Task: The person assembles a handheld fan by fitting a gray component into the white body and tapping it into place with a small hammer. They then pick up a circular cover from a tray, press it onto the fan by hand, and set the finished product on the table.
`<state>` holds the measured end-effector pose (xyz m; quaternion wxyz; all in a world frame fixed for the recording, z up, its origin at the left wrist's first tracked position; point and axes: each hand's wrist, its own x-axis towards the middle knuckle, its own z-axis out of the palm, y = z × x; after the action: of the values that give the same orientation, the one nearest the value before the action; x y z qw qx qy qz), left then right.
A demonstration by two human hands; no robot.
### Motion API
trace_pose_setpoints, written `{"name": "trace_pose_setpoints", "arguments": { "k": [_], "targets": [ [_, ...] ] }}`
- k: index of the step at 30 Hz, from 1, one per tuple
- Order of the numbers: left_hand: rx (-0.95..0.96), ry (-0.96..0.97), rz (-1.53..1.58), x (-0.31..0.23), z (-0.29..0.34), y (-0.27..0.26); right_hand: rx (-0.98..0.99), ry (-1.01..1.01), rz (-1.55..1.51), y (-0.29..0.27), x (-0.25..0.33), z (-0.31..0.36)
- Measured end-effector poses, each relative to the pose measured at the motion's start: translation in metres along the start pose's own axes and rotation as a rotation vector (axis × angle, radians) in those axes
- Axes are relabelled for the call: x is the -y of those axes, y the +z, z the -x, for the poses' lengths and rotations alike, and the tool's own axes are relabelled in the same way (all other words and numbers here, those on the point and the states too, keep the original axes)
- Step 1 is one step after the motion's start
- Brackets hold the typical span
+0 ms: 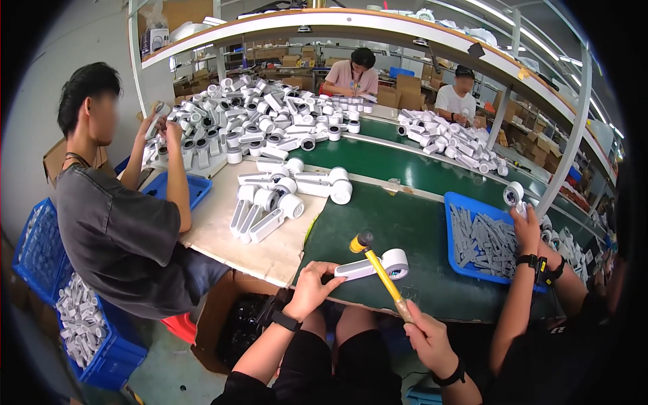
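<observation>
My left hand [315, 290] is closed on the handle end of a white handheld device [393, 262]. The device lies on the green mat, has a grey strip along its handle, and its round, drum-like head points to the right. In my right hand [432, 337] is a small hammer [385, 273] with a yellow handle and a dark head. The hammer is raised over the device, its head up and to the left, and its shaft hides part of the device from view. Whether hammer and device touch, I cannot tell.
Several similar devices [266, 199] lie on the beige board at left, before a large heap [250, 115]. A blue tray [448, 233] of grey strips sits at right, beside a co-worker's hands [530, 233]. Another co-worker [121, 216] sits left. A shelf [378, 19] spans overhead.
</observation>
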<state>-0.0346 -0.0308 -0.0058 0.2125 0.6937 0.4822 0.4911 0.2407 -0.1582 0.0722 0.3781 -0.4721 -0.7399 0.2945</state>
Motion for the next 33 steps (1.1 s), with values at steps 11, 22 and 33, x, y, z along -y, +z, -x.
{"name": "trace_pose_setpoints", "arguments": {
  "k": [11, 22, 33],
  "targets": [
    [0.027, -0.025, 0.027, 0.0, -0.001, -0.001, 0.122, -0.071, 0.129, 0.01, -0.002, -0.009],
    [0.037, -0.071, 0.024, 0.009, 0.007, 0.0, 0.106, -0.097, 0.109, 0.013, 0.0, -0.001],
    [0.001, -0.009, 0.021, 0.006, 0.002, 0.001, 0.007, -0.118, 0.1, 0.011, 0.0, 0.008]
  ]
}}
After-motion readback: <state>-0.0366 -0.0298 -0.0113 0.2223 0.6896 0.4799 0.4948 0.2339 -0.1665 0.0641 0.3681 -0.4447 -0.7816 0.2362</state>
